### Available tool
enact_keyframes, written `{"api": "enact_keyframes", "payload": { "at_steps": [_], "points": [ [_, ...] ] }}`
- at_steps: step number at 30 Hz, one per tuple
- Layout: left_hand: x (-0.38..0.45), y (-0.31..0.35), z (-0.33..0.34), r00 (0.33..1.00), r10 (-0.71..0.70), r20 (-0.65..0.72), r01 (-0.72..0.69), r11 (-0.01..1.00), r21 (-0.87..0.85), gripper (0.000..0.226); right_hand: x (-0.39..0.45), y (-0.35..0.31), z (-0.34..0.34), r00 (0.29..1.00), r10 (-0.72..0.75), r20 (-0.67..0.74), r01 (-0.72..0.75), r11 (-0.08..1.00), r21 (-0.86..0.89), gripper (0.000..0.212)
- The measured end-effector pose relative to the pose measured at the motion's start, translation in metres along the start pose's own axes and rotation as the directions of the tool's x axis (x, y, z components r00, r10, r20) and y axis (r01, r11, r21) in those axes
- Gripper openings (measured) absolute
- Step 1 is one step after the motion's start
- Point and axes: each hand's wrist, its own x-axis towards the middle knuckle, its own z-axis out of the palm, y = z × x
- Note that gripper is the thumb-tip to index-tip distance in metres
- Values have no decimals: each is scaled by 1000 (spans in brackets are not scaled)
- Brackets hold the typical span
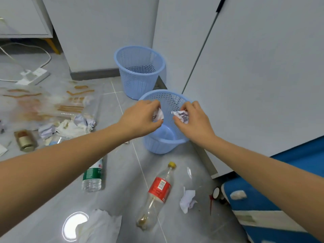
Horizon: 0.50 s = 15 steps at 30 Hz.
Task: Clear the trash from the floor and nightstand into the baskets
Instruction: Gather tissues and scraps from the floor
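Scene: As both arms reach over the near basket (164, 144), I see each hand pinching a crumpled scrap above its open mouth, a second basket (139, 67) standing just behind it by the wall.
Left hand: the left hand (140, 118) has its fingertips closed on a white paper wad (159, 115), held over the near basket's rim.
Right hand: the right hand (194, 120) pinches a printed paper wad (180, 115), also above the basket's hollow.
Handling, paper: I judge both wads feather-light, soft and crushable; a fingertip pinch anywhere holds them, and they should fall straight in once let go.
Handling, bottles: the red-label bottle (157, 193) and the green-label bottle (93, 176) lie on the floor (122, 172); nearly empty, they look light, smooth and apt to roll, best taken round the middle.
Handling, rest: the floor wad (187, 199) is soft; the small jar (26, 140) looks rigid and perhaps breakable, so I would take it round its body.
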Motion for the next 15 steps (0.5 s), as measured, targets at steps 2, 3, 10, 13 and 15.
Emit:
{"api": "enact_keyframes", "payload": {
  "at_steps": [2,3,10,13,15],
  "points": [
    [15,0,13,996,-72,54,70,997,45,44,9,9,5,999,31,32,-31,999,-9,35],
    [19,0,18,991,-106,82,100,992,75,56,12,12,8,997,43,62,-41,999,-30,41],
    [-34,6,-6,989,138,-58,-128,980,152,44,-31,-12,-7,988,-139,-73,134,988,-74,20],
    [-103,-11,-21,962,261,79,-270,951,153,32,-92,-24,-16,951,-309,9,309,949,-64,9],
    [-155,-31,-18,953,256,165,-281,948,152,32,-138,-17,-14,927,-357,114,365,929,-59,9]
  ]
}}
